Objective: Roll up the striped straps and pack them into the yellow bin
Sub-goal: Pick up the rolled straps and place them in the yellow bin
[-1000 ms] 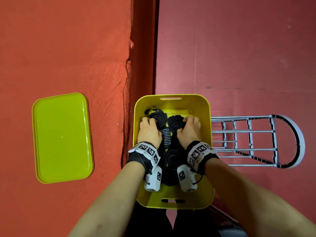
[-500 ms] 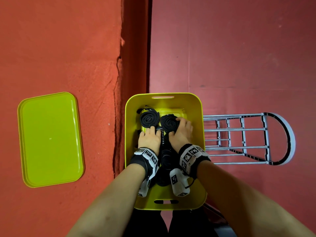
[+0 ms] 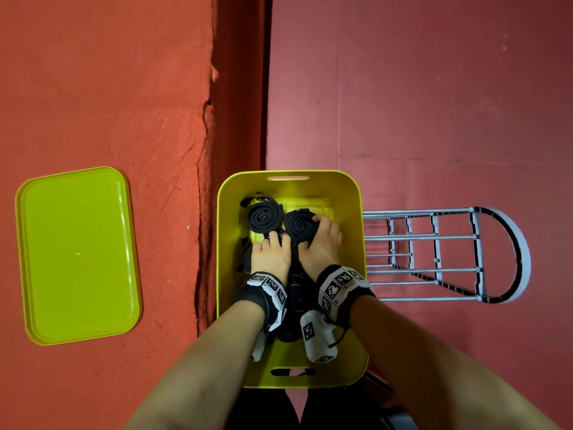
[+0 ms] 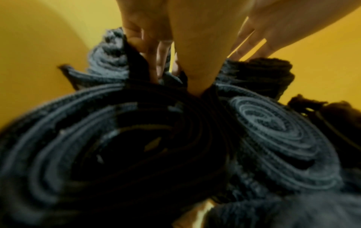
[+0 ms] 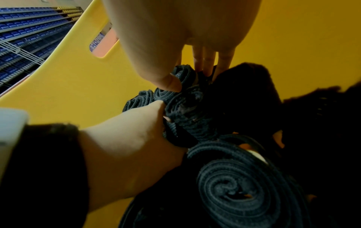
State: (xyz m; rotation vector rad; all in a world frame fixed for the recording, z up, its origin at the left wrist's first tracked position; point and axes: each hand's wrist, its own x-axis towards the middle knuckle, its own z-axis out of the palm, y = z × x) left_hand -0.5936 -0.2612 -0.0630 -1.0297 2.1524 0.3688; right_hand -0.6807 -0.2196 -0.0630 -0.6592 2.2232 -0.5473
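Note:
The yellow bin (image 3: 226, 274) stands in front of me with several dark rolled straps packed on end inside. Two rolls (image 3: 265, 217) (image 3: 299, 225) show their spirals at the far end. My left hand (image 3: 274, 240) (image 4: 173, 74) reaches down between the rolls, with thumb and fingers pinching a dark strap roll (image 5: 187, 115) that lies on its side. My right hand (image 3: 311, 231) (image 5: 187, 74) curls round the far right roll, thumb on its near side. Nearer rolls (image 4: 283, 138) (image 5: 244, 192) are partly hidden under my wrists.
A lime-green tray (image 3: 77, 256) lies on the red mat to the left. A raised, cracked mat edge (image 3: 201, 212) runs just left of the bin. A white wire rack (image 3: 449, 256) lies on the floor against the bin's right side.
Both hands have drawn back from the far rolls toward the bin's middle. My left hand now covers the striped roll that lay between the hands; my right stays on the far right roll.

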